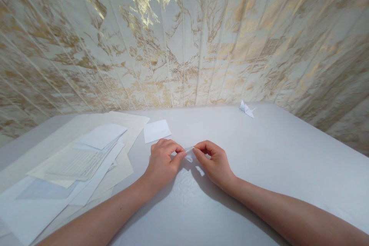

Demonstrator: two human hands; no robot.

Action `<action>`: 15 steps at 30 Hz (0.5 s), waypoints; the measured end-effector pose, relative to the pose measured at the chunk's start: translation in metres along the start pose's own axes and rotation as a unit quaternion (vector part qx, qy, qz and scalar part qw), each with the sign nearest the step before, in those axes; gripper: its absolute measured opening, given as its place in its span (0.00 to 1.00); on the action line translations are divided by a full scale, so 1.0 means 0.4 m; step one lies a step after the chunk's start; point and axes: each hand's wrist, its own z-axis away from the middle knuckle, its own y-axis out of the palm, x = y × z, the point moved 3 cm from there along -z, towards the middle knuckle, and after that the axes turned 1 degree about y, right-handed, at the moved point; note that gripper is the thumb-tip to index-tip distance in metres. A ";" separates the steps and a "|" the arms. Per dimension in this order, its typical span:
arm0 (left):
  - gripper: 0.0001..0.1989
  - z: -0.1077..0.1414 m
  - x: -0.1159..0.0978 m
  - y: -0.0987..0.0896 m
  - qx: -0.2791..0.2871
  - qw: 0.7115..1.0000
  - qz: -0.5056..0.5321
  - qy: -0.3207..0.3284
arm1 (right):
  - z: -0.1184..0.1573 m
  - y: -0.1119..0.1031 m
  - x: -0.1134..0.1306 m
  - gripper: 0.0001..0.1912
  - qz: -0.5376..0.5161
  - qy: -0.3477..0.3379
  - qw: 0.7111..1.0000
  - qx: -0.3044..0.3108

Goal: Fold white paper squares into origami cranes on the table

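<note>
A small folded piece of white paper (189,153) is stretched between my two hands, just above the table. My left hand (165,158) pinches its left end between thumb and forefinger. The right end sits in a matching pinch of my right hand (215,163). My fingertips hide part of the paper, so its full folded shape is unclear. Behind my left hand lies a flat white paper square (157,131). Farther off at the back right rests a folded white paper crane (247,110).
Loose sheets and envelopes (98,134) overlap in a pile on the left, among them a page with lines of writing (77,163). The pale table (288,153) meets a wall with a gold-patterned covering (184,46) at its back edge.
</note>
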 end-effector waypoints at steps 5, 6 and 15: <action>0.06 0.001 -0.003 -0.003 -0.004 1.000 0.006 0.003 | 0.005 0.000 0.004 0.08 0.022 -0.048 0.999 0.005; 0.07 0.001 -0.001 -0.003 -0.008 1.000 0.018 0.000 | 0.006 0.000 0.005 0.08 0.025 -0.053 0.998 0.008; 0.08 0.000 0.002 -0.001 0.012 0.992 0.119 0.036 | 0.002 -0.001 0.000 0.07 0.009 -0.058 0.998 0.034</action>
